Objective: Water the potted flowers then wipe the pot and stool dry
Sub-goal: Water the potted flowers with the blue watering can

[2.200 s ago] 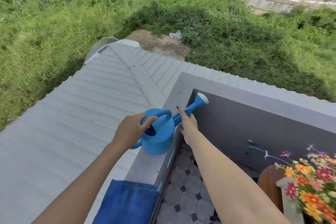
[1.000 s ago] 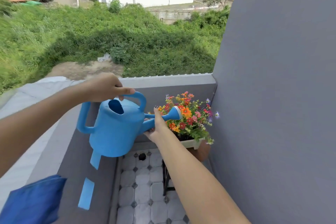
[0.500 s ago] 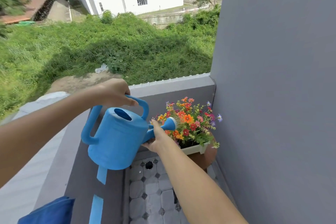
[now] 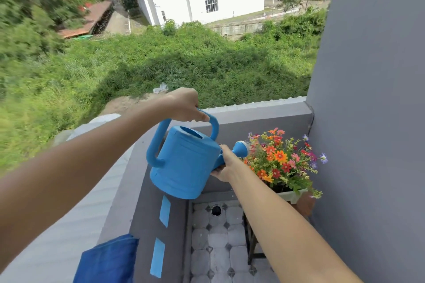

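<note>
A blue watering can (image 4: 184, 163) hangs in the air, tilted to the right. My left hand (image 4: 184, 104) grips its top handle. My right hand (image 4: 226, 163) holds the spout from below, near the can's body. The spout's rose (image 4: 241, 148) sits at the left edge of the orange, red and pink flowers (image 4: 280, 158), and thin streams of water spray from it onto them. The flowers grow in a white pot (image 4: 292, 195) on a brown wooden stool (image 4: 304, 203) in the balcony corner. A blue cloth (image 4: 108, 259) lies on the ledge at the lower left.
A grey wall (image 4: 372, 122) rises close on the right. The grey parapet ledge (image 4: 259, 111) runs behind and left of the flowers, with blue tape strips (image 4: 164, 211) on its inner side. A tiled floor (image 4: 213, 248) with a drain hole (image 4: 216, 210) lies below.
I lifted the can off the ledge and turned right towards the flowers. The can has tipped further and water now sprays from the rose.
</note>
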